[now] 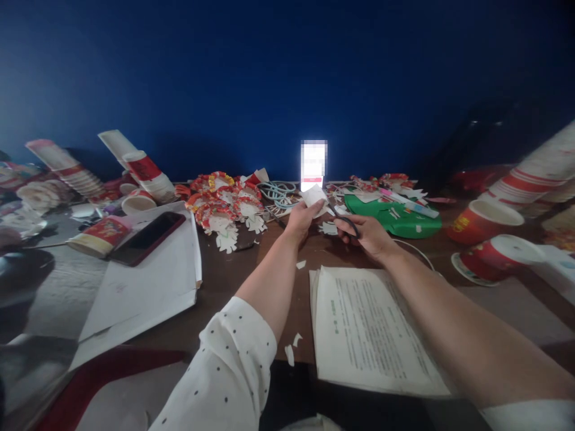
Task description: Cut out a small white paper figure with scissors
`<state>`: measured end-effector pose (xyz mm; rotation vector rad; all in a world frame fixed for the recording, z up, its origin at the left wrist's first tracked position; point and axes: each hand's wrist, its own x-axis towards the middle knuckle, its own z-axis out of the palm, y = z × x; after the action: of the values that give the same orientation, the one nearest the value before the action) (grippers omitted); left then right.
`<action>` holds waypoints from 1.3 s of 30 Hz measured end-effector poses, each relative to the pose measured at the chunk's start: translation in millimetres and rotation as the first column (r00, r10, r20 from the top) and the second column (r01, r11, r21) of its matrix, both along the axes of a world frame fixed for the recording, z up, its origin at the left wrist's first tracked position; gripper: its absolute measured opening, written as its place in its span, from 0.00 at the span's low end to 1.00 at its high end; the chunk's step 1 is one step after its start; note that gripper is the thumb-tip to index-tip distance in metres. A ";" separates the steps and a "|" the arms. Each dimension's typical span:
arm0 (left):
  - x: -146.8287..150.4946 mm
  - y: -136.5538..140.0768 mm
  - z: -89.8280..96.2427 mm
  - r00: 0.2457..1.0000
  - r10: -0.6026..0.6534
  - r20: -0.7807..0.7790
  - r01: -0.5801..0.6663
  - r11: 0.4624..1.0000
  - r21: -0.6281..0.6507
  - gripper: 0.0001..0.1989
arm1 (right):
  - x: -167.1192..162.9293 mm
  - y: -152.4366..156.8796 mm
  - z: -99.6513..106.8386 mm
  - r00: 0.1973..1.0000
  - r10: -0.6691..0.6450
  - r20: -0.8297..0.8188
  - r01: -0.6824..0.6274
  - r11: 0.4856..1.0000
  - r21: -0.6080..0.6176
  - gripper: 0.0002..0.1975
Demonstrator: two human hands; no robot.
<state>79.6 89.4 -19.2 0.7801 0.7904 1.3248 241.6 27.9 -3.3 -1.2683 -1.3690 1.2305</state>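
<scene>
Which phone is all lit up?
The upright phone just beyond the left hand: its screen shines white. The other phone, lying over at the left, has a dark screen.

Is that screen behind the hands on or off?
On: the screen glows bright white against the dark blue wall, just beyond the left hand and its white paper.

Two hands [302, 219] [367, 235]; one pair scissors [344, 219]; one dark phone [149, 237]

Deep blue wall [215, 78] behind brown table [224, 278].
</scene>
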 end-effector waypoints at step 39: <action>-0.4 -7.2 12.1 0.995 -0.074 0.065 0.079 0.994 -0.079 0.10 | -3.1 -2.7 4.4 1.000 -0.015 0.018 0.015 1.000 0.000 0.25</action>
<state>79.3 82.1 -7.1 0.6950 0.7541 1.2348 238.5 25.2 1.1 -1.2904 -1.3695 1.2123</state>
